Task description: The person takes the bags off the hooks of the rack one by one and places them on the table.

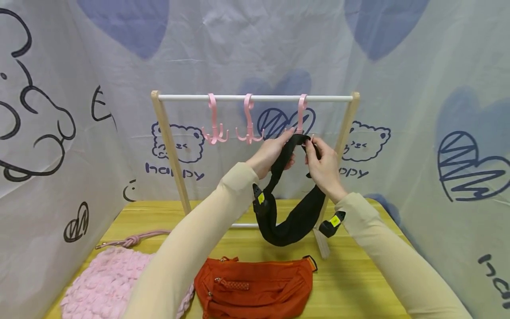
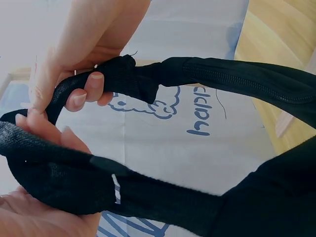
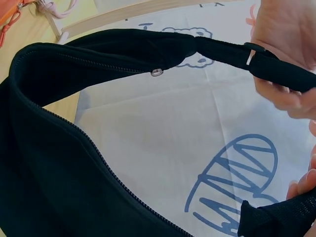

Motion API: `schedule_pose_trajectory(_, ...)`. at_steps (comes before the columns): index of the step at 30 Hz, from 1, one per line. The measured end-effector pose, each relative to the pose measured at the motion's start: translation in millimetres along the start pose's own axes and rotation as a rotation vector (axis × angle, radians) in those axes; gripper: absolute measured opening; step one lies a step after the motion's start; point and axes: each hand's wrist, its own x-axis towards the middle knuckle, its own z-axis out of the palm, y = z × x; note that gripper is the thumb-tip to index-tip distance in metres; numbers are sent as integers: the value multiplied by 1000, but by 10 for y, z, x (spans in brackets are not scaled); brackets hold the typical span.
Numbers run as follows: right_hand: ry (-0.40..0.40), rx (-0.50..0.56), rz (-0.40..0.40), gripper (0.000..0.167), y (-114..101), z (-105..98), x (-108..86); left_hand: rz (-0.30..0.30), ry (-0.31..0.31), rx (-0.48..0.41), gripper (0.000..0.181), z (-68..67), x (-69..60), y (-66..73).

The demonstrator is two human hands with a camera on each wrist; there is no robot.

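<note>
A black sling bag [image 1: 292, 230] with a long zipper hangs in a loop below both hands, in front of the rack's right side. My left hand [image 1: 272, 155] grips its strap on the left, fingers curled round it near a slider buckle [image 3: 254, 48]. On the other side of the loop, my right hand [image 1: 323, 166] pinches the strap [image 2: 74, 86] between thumb and fingers. Both hands are close to the rightmost pink hook [image 1: 301, 113], whose lower prongs are mostly hidden behind them. Whether the strap touches a prong cannot be told.
A rack with a white bar [image 1: 179, 97] and wooden legs stands on the wooden table [image 1: 350, 274]. Two more pink hooks [image 1: 214, 119] hang left. In front lie an orange waist bag [image 1: 259, 283] and a pink puffy bag [image 1: 105, 281] with a knotted cord. Printed cloth surrounds the table.
</note>
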Motion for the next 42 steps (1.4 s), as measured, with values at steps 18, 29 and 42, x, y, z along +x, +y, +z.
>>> schedule_pose_trajectory(18,-3,8,-16,24,2,-10,-8,66,26,8,39,10,-1,86)
schedule_pose_trajectory(29,-9,7,5,25,40,17,23,154,86,173,33,15,-41,194)
schedule_pose_trajectory(42,-16,32,23,24,-58,-32,-14,355,148,537,23,85,-74,254)
